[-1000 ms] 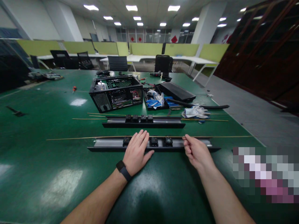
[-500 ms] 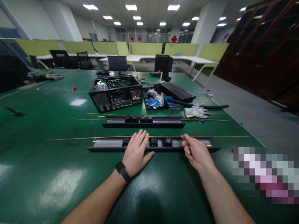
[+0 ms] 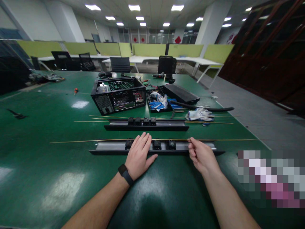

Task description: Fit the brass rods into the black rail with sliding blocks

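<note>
My left hand [image 3: 139,152] lies flat, fingers stretched, across the nearer black rail [image 3: 105,152], a long channel with a shiny pale inside. It covers part of the channel, perhaps one of the small black blocks. Two such blocks, a middle block [image 3: 157,145] and a right block [image 3: 172,144], sit to the right of that hand; a left block [image 3: 129,144] shows at its other side. My right hand [image 3: 202,154] is closed in a pinch on a thin brass-coloured rod [image 3: 73,141], which runs along the rail's far edge and sticks out past both ends.
Behind lies a second black rail [image 3: 145,128] with several black blocks and loose thin rods [image 3: 214,123]. Farther back are an open computer case [image 3: 119,95], a tray of gloves [image 3: 158,101], a black panel [image 3: 181,93], a white glove [image 3: 200,114] and a black tube [image 3: 214,109].
My right hand has shifted slightly right, and the rod's left end has moved a little right with it. My left hand stays flat in the same place on the rail.
</note>
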Tool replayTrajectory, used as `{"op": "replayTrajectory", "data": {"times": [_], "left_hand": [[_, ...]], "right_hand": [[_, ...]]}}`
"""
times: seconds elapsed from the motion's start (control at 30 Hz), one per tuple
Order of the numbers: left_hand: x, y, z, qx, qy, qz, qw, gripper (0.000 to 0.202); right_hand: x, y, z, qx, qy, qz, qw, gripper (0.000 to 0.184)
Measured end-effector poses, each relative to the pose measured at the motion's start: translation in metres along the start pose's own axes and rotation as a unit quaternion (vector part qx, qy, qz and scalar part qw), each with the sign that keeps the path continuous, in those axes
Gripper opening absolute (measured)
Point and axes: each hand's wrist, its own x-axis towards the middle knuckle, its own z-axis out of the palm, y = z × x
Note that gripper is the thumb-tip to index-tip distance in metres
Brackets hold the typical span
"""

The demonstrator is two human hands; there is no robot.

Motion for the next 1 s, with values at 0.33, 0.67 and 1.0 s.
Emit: {"op": "replayTrajectory", "data": {"times": [0.33, 0.67, 1.0], "left_hand": [[-0.0002, -0.0001, 0.0006, -0.009, 0.000, 0.005, 1.000, 0.072], [0.0001, -0.0007, -0.0011, -0.003, 0.006, -0.001, 1.000, 0.072], [-0.0008, -0.0005, 0.0016, -0.008, 0.009, 0.004, 1.000, 0.074]], "right_hand": [[-0.0026, -0.0014, 0.0013, -0.030, -0.017, 0.006, 0.999, 0.016], [0.0002, -0.0038, -0.0006, -0.007, -0.003, 0.013, 1.000, 0.014], [-0.0023, -0.0021, 0.0006, -0.038, -0.018, 0.012, 0.999, 0.017]]}}
